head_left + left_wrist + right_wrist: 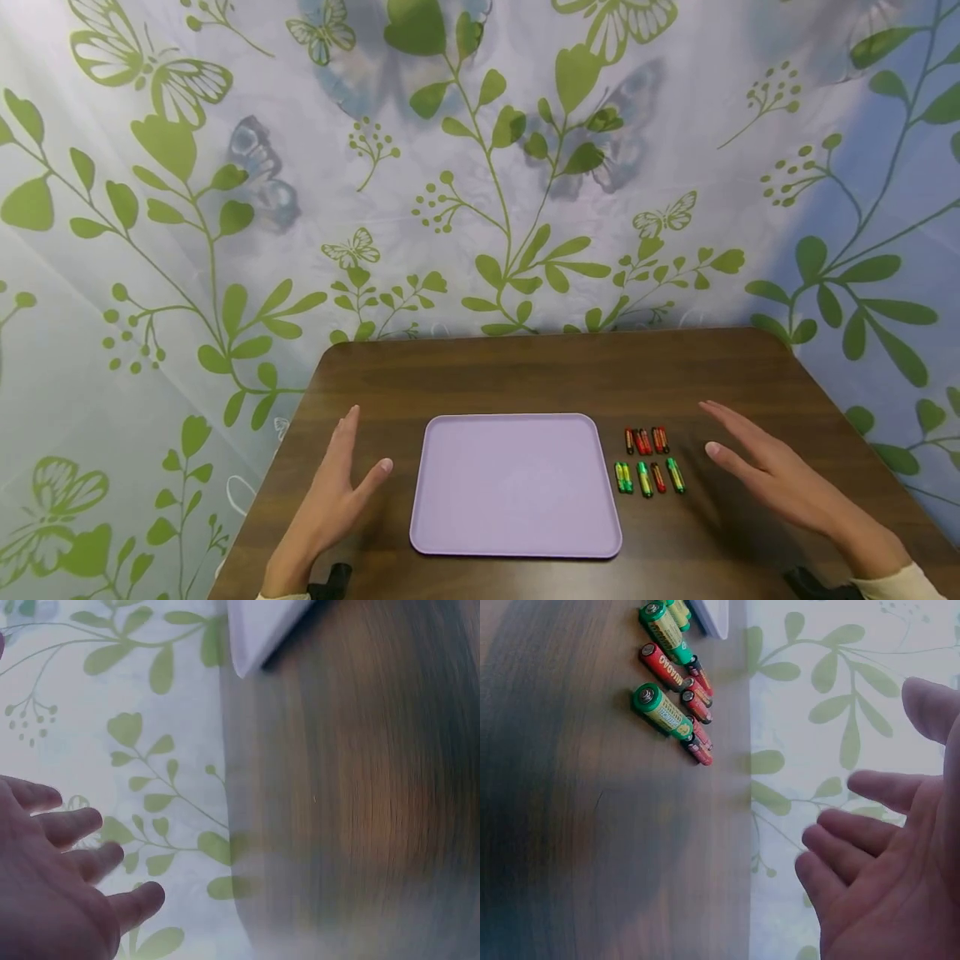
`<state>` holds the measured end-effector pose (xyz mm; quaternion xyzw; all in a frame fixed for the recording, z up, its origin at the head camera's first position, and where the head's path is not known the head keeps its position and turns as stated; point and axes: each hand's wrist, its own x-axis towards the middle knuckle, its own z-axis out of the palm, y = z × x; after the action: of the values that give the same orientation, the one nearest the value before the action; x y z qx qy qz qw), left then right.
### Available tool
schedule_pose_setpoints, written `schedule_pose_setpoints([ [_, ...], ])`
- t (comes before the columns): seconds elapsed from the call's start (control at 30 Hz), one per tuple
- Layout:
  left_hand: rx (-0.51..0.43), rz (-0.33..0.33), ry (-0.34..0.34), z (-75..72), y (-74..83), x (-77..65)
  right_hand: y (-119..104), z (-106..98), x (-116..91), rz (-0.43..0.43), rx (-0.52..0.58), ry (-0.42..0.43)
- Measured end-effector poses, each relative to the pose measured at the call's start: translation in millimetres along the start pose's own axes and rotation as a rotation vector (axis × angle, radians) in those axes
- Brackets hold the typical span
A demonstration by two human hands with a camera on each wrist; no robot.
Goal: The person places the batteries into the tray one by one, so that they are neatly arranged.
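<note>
So there's a big leafy, butterfly-print backdrop (510, 208) behind the tray, and a dark wood-look counter (540, 371) under it. The tray (517, 483) itself is light purple and lies flat. Both hands are released, fingers pretty straight: left hand (333, 500) just left of the tray, right hand (783, 479) off to its right, past the batteries. Chunky green batteries (645, 480) sit just right of the tray, along with skinnier red batteries (643, 442), mostly in the row behind.
</note>
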<state>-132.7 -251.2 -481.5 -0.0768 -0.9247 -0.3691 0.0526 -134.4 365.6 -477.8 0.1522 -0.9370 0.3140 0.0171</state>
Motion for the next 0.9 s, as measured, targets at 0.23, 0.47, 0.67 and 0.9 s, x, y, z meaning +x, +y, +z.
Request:
schedule_pose_setpoints([
  [0.23, -0.068, 0.040, 0.025, 8.1, 8.9, -12.8, 5, -2, -5, -0.021, -0.021, -0.001],
  [0.47, -0.091, 0.105, 0.044, 27.2, 5.5, -19.2, 11, 13, -4, -0.086, -0.056, 0.071],
  [0.67, -0.172, 0.092, 0.023, 43.7, 4.6, -25.6, 18, 28, -2, -0.089, -0.069, 0.082],
  [0.9, -0.169, 0.032, -0.028, 58.2, 3.1, -33.0, 27, 37, 0, -0.054, -0.043, 0.068],
])
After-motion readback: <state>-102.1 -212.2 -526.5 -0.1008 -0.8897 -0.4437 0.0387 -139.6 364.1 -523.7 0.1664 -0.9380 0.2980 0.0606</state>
